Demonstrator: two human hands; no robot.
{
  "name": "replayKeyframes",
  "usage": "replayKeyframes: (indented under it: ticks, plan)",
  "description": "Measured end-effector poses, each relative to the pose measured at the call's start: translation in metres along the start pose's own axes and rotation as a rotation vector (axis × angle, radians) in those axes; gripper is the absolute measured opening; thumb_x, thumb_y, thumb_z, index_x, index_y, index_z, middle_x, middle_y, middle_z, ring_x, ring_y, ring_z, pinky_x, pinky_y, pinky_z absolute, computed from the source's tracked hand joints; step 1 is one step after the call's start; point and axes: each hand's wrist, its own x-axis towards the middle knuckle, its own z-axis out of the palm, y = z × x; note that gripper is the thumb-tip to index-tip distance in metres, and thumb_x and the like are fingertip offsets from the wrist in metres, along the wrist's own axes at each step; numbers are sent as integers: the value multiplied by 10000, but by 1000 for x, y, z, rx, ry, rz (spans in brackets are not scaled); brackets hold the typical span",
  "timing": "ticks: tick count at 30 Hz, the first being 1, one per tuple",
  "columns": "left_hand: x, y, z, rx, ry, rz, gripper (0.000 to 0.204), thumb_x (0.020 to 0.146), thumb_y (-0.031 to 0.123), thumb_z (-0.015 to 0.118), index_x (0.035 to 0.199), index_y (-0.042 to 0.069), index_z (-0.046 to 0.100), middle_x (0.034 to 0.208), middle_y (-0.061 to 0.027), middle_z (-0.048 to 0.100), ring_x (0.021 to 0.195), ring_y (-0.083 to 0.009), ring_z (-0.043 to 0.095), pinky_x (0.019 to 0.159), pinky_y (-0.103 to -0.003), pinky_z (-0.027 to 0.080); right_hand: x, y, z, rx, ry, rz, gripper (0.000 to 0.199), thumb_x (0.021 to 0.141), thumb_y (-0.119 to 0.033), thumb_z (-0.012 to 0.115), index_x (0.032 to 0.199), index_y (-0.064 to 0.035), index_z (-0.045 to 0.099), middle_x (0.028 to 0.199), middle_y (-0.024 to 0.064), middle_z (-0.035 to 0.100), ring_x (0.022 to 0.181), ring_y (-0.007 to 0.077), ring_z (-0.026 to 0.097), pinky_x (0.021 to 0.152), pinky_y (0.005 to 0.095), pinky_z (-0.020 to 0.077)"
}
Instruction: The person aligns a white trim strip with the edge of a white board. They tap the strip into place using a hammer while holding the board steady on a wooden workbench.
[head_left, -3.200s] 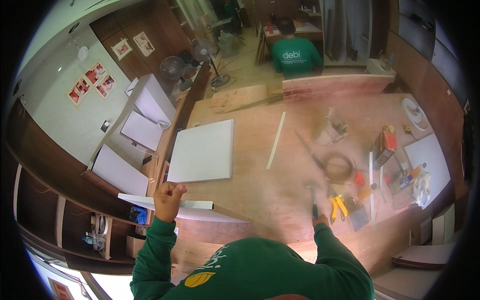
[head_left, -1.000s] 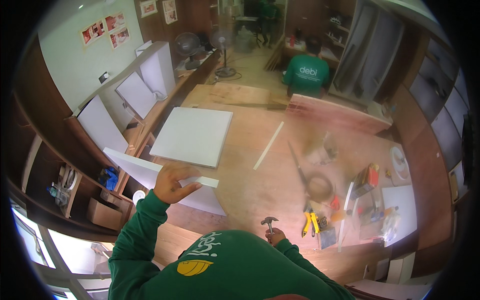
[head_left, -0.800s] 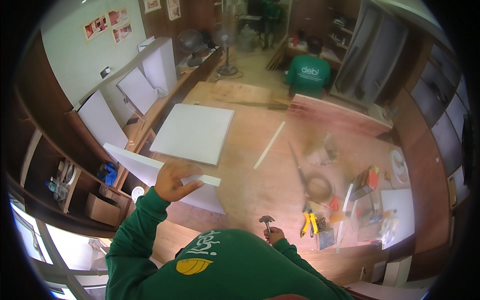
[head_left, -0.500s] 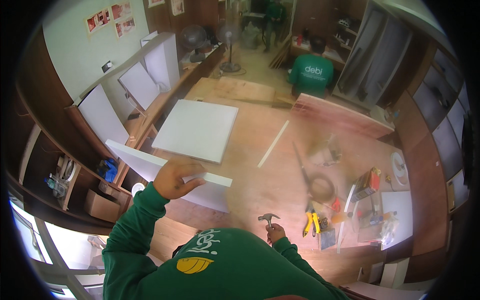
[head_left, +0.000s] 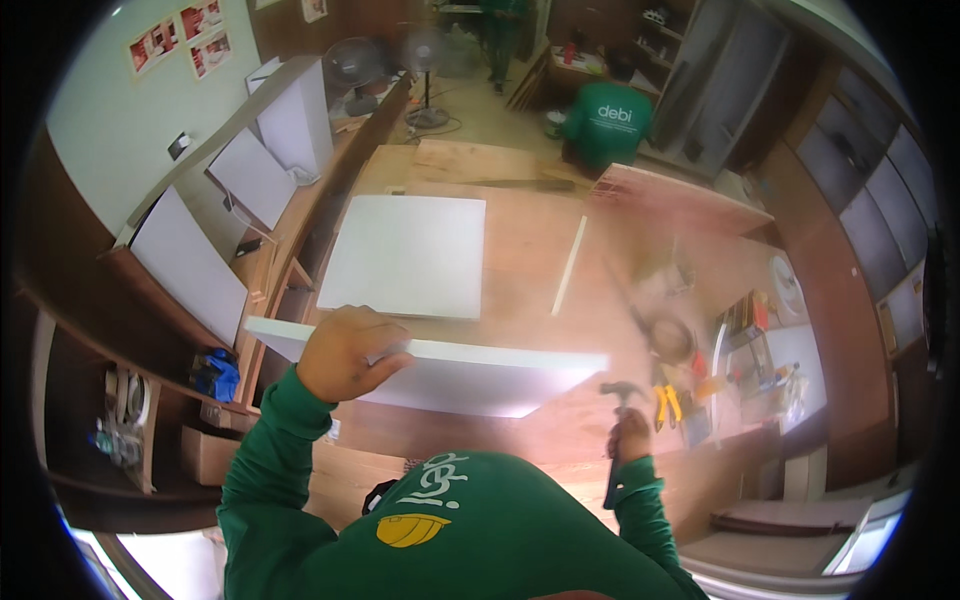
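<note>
Left hand (head_left: 345,352) grip clasping white panel (head_left: 450,375) edge, right hand (head_left: 632,437) fist around hammer (head_left: 617,425), wooden workbench (head_left: 520,250)

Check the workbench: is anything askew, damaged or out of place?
Nothing looks damaged. The left hand steadies a white board on edge, the right hand grips a hammer; hand tools lie scattered at the bench's right.

Red-and-white posters (head_left: 185,45) hang on the pale wall — upper left.
</note>
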Motion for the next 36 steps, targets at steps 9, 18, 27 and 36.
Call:
replayKeyframes:
  ticks: [9,18,27,36]
  plan:
    - [-36,-65,-44,-113,-43,79,166,905,215,744,1003,87,701,817,-82,646,779,-339,623,715,-463,482,-142,-167,71,-88,278,-490,216,1076,-185,507,1184,-25,604,591,-11,475,417,83,421,384,242,345]
    - [-50,-87,-36,-209,11,78,212,900,138,752,1081,33,715,844,-118,682,779,-332,634,703,-438,508,-194,-213,97,-306,263,-511,268,1098,-199,503,1230,-12,641,619,-34,475,445,34,386,403,222,297]
    - [-60,-80,-37,-254,44,64,199,891,156,751,1062,61,717,867,-112,705,789,-341,642,720,-450,523,-214,-215,113,-343,221,-503,240,1087,-174,527,1221,-11,640,631,-30,502,442,36,399,407,216,322]
    - [-64,-76,-42,-237,43,93,202,900,153,758,1073,55,721,842,-99,697,757,-320,633,703,-435,521,-221,-208,129,-282,177,-480,264,1077,-169,545,1258,7,623,647,-19,529,449,41,423,411,210,339]
